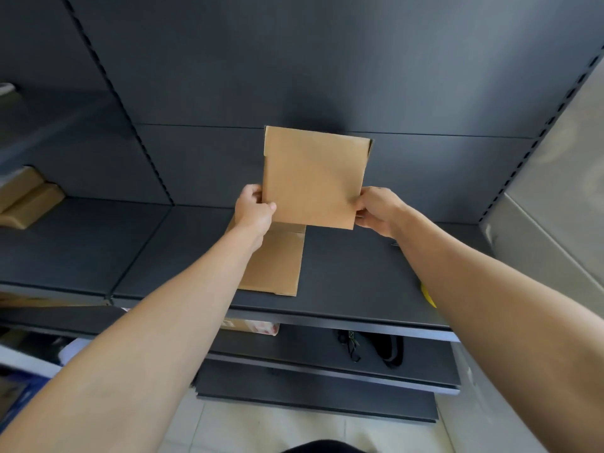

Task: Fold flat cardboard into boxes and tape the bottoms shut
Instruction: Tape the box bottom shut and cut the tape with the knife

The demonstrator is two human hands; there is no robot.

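Observation:
A flat brown cardboard blank (313, 178) is held upright above the dark shelf (353, 282). My left hand (253, 209) grips its lower left edge, thumb on the front face. My right hand (377, 207) pinches its lower right edge. Under my left forearm, more flat cardboard (277, 259) lies on the shelf, partly hidden by the arm. A small yellow object (428, 295) peeks out from behind my right forearm; I cannot tell what it is.
Folded brown boxes (29, 197) sit on the shelf section at far left. Lower shelves hold a printed carton (258, 326) and a black strapped item (379, 348). A grey wall (555, 191) closes the right side. Pale floor tiles (261, 429) lie below.

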